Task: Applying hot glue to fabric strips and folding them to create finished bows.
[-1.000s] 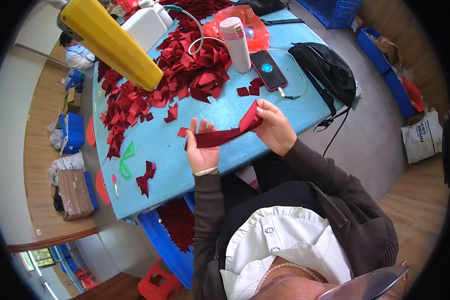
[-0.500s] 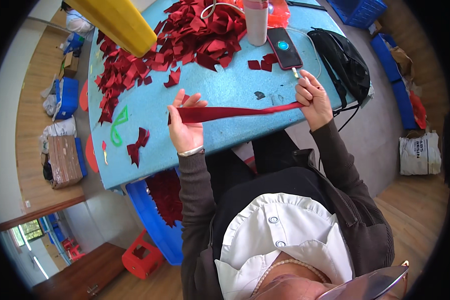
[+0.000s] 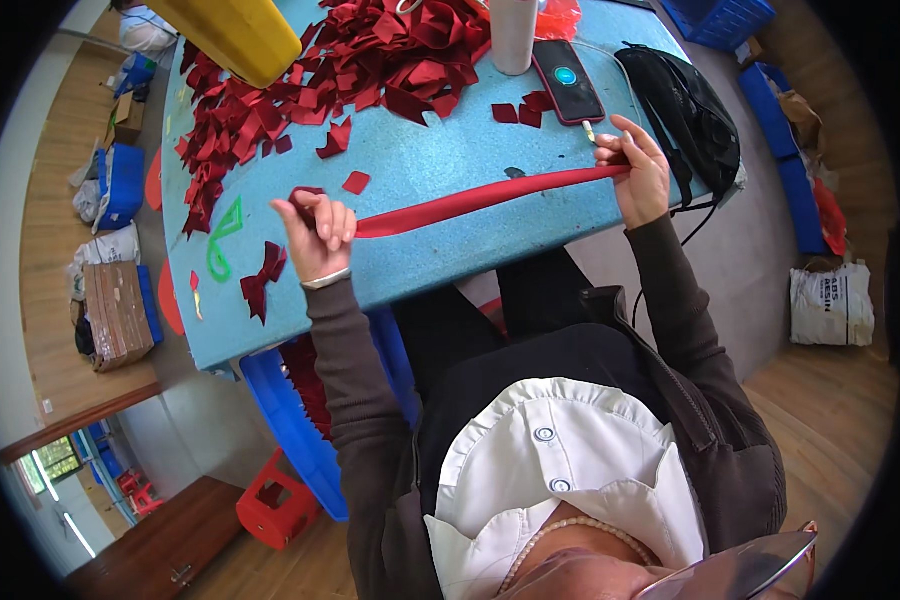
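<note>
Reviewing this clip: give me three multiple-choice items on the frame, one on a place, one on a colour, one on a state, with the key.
1. Where does the phone lie?
A. on the blue table, beside the black bag
B. on the floor
C. on the person's lap

2. What colour is the ribbon strip?
A. green
B. red
C. white

3. How is the strip held?
A. crumpled in one hand
B. lying loose on the table
C. stretched between both hands

Key: 1 A, it lies on the tabletop left of the bag. 2 B, it matches the red scrap pile. 3 C, the left hand and right hand each pinch one end.
</note>
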`<state>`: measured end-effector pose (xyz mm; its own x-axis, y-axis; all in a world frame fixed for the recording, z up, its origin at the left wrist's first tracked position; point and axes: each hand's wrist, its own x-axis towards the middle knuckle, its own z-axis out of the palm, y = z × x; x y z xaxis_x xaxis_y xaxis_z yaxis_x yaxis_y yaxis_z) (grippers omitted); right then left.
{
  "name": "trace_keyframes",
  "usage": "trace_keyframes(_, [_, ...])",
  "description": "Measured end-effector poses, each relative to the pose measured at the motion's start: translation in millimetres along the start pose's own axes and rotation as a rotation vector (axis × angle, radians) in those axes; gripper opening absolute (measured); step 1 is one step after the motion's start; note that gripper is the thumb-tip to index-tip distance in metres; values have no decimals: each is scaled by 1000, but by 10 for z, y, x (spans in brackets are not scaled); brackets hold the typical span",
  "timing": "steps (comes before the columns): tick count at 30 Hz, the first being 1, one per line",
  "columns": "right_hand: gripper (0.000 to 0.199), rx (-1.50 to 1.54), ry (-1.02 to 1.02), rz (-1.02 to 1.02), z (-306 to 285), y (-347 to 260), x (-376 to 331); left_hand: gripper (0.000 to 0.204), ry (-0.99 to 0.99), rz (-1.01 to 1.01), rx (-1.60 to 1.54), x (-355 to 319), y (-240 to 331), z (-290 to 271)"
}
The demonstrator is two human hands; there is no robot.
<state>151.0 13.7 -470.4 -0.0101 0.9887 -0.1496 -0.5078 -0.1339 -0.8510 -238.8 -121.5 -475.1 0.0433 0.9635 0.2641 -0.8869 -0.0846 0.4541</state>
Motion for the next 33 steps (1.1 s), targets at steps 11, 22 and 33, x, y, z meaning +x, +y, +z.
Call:
trace_keyframes(11, [22,-613,39,-141,-65,326,-74,59,175,77,384,-542,754,-475])
trace_keyframes(22, [28,-1581,-183,-1017,1148,479,-570,63,216,-41,1239,-582,808,-87])
trace_keyframes(33, [31,-1083,-1035,-739,2296,1532,-1093,61,364,113,457,-444,782,67])
